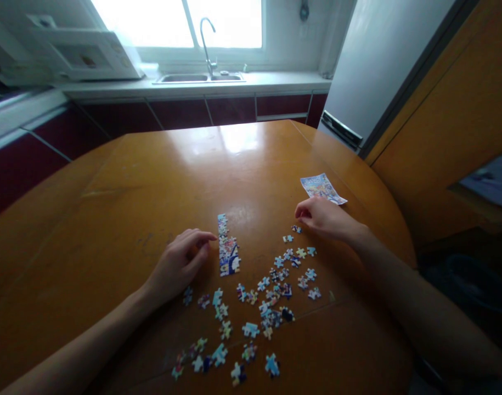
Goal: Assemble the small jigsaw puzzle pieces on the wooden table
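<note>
A partly joined strip of jigsaw puzzle [227,249] lies lengthwise on the wooden table [185,181]. My left hand [182,252] rests just left of it, thumb and forefinger apart, the forefinger's tip at the strip's left edge; I see nothing held. On the right, my right hand [316,215] is curled, its fingertips close together and pointing down; what is between them, if anything, is hidden. Just below those fingers lie a small puzzle piece [296,229] and another light-blue piece [288,238]. Beyond the hand lies a printed picture sheet [321,186], its lower edge partly covered.
Several loose puzzle pieces [271,315] spread across the near part of the table, some overlapping. Past the table's far edge are a counter with a sink [185,78] and faucet [205,46], a white microwave [88,55], and a fridge [370,60] at right.
</note>
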The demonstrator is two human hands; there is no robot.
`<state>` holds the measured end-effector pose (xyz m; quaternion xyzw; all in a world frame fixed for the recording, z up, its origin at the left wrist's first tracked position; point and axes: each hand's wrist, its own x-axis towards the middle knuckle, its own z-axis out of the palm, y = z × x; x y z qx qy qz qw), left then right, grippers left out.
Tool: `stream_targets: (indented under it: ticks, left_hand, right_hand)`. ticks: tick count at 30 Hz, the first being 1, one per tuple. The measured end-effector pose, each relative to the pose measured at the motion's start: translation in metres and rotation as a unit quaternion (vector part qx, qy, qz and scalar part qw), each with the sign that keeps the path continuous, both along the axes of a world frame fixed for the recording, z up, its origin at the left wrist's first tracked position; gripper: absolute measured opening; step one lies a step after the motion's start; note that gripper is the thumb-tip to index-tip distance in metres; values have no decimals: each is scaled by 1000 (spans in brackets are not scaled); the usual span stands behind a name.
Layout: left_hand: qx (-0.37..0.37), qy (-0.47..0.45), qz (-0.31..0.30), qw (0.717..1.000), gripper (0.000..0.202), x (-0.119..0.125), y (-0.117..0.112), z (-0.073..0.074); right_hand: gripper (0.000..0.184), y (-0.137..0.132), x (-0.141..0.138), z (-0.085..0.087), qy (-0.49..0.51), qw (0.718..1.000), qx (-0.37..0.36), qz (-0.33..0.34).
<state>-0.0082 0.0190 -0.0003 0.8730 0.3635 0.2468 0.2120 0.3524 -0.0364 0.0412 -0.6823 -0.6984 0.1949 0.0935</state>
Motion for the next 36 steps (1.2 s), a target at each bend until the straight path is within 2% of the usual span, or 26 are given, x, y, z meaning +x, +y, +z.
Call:
stream_targets:
  ticks: [4,17,36]
  left_hand:
    - [0,0,2,1000,20,-1,0,0]
    - [-5,-3,2,1000,19,-1,0,-3]
    - [-5,0,7,1000,20,-1,1,-3]
  right_hand:
    - [15,-1,-4,1,9,1000,12,14]
    - [17,-3,-3,6,11,1000,-20,5]
    - [11,-4,-3,9,3,999,-32,16]
